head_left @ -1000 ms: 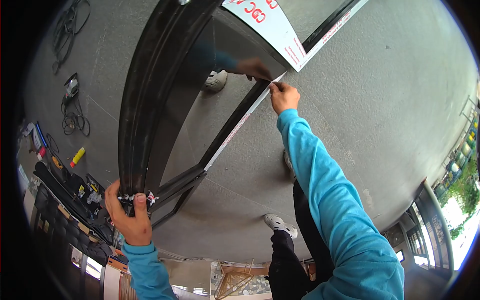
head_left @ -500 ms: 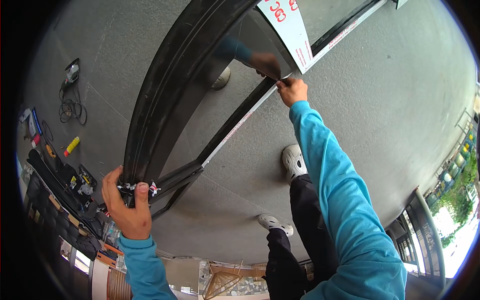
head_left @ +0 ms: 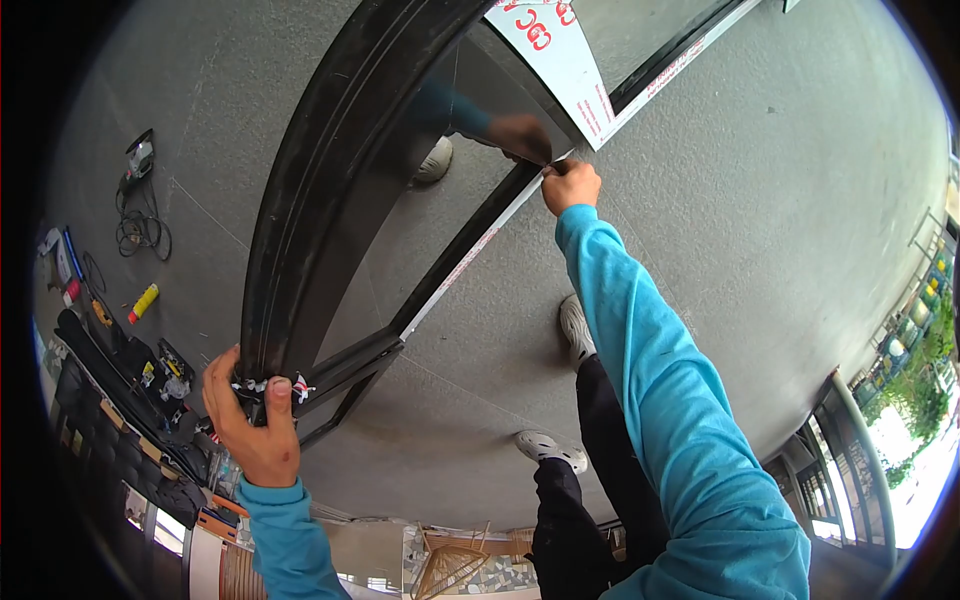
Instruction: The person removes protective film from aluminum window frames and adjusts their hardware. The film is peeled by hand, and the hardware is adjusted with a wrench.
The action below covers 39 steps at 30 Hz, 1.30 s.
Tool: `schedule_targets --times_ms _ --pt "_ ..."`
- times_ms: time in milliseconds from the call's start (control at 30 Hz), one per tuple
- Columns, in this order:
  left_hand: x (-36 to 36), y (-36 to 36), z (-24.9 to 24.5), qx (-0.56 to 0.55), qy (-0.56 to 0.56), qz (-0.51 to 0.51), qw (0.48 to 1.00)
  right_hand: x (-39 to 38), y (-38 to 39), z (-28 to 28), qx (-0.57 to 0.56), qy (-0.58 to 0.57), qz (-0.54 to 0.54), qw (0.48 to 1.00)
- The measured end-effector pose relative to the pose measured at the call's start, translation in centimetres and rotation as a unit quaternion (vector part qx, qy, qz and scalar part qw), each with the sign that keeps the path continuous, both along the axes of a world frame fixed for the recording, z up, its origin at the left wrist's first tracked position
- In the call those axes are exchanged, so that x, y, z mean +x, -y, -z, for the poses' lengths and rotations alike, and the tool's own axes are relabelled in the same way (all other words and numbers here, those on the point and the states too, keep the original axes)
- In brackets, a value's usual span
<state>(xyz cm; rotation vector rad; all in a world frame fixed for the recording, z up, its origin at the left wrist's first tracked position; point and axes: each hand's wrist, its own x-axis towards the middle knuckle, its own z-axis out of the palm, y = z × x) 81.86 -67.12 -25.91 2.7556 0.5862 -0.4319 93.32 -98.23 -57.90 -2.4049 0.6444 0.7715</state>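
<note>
A long black frame bar (head_left: pixel 320 190) runs from the top of the view down to the lower left, beside a dark glass pane (head_left: pixel 425 225). My left hand (head_left: pixel 255 420) grips the bar's lower end, thumb and fingers on either side of it, where bits of torn film show. My right hand (head_left: pixel 572 187) is closed in a pinch at the pane's edge, by the corner of a white panel with red print (head_left: pixel 560 60). What the fingertips hold there is too small to make out. A reflection of the hand shows in the glass.
A corded power tool (head_left: pixel 140 155), a yellow bottle (head_left: pixel 144 302) and a heap of black bags and tools (head_left: pixel 110 390) lie on the floor at left. My shoes stand below the frame. A metal railing (head_left: pixel 860 460) is at right, a wicker chair (head_left: pixel 450 570) at the bottom.
My right hand has shifted slightly left and down along the pane's edge, still pinched. The left hand keeps its grip on the bar's end. The view has shifted slightly.
</note>
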Motion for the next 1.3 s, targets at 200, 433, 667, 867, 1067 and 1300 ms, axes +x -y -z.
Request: schedule_targets --times_ms 200,433,667,867,1067,1300 --pt "0.1 0.1 0.1 -0.006 0.016 0.001 1.0 -1.6 -0.4 0.0 0.143 0.004 0.204 0.968" --pt "0.0 0.1 0.1 -0.004 0.021 -0.001 1.0 -1.6 -0.1 0.0 0.203 0.0 0.223 0.953" --pt "0.1 0.2 0.1 -0.005 0.024 -0.001 1.0 -1.3 0.7 2.6 0.18 0.009 0.069 0.981" --pt "0.1 0.3 0.1 -0.01 0.029 -0.003 1.0 -1.4 -1.1 2.1 0.256 -0.076 0.359 0.894" --pt "0.2 0.3 0.0 -0.005 0.026 -0.009 1.0 -2.7 -1.3 2.0 0.348 -0.06 0.538 0.765" --pt "0.0 0.1 0.2 -0.003 0.031 -0.004 1.0 -4.0 -0.9 3.1 0.393 -0.008 0.382 0.836"
